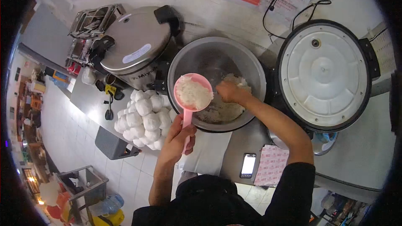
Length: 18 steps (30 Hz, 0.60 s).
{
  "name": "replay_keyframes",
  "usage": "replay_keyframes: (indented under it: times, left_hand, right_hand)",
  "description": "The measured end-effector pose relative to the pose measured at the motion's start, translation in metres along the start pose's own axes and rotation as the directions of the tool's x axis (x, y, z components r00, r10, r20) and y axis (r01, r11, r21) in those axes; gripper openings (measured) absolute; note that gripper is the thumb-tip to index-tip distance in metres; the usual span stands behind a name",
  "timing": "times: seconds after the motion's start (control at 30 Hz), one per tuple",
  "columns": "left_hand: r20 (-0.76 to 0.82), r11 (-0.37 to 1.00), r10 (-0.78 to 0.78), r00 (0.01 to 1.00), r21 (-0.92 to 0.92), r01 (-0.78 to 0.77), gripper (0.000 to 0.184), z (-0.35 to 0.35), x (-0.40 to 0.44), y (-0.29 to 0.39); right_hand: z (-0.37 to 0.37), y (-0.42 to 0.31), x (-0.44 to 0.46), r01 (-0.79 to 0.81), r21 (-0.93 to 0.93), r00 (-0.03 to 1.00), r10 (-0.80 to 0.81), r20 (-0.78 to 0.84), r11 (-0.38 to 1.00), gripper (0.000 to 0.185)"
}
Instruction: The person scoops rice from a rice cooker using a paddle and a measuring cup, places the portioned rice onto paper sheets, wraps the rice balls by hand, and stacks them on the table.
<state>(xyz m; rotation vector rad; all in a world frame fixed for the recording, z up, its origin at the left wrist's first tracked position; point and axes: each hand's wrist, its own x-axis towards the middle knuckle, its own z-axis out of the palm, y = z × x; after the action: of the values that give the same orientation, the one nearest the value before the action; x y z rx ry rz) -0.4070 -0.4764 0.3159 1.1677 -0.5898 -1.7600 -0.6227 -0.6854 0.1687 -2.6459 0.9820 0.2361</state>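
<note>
My left hand [179, 140] grips the handle of a pink scoop [188, 115], held level over the near left rim of a large grey pot [178, 65]. White cooked rice [193, 93] fills the scoop's round bowl. Inside the pot, my right hand [231, 91] is closed beside a mound of rice [222, 112]; whatever its fingers hold is hidden. More rice clings to the pot's bottom and far right side. Left of the pot, a heap of white wrapped bundles [144, 119] sits close to my left hand.
A lidded steel rice cooker [136, 42] stands behind the bundles. The open pot's raised lid [324, 75] leans at right. Nearer me lie a phone [248, 165], pink-printed paper [272, 165] and a white sheet [207, 152]. Black cables [274, 6] hang on the wall.
</note>
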Motion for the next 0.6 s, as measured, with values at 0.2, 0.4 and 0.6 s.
replay_keyframes:
  times: [0.2, 0.4, 0.6]
  left_hand:
    - [-0.078, 1.0, 0.026, 0.997, 0.017, -0.025, 0.033, -0.006, -0.034, 0.008]
    - [-0.053, 0.997, 0.076, 0.996, 0.009, -0.076, 0.032, -0.022, -0.037, 0.005]
    - [-0.119, 0.999, 0.049, 0.992, 0.0, -0.049, 0.029, -0.027, -0.033, 0.006]
  right_hand:
    - [-0.013, -0.033, 0.014, -0.057, 0.152, 0.852, -0.031, 0.522, 0.987, 0.019]
    - [-0.039, -0.006, -0.001, -0.203, 0.535, 0.846, -0.129, 0.518, 0.82, 0.023]
    - [-0.104, 0.007, -0.052, -0.173, 0.809, 0.968, -0.056, 0.246, 0.562, 0.024]
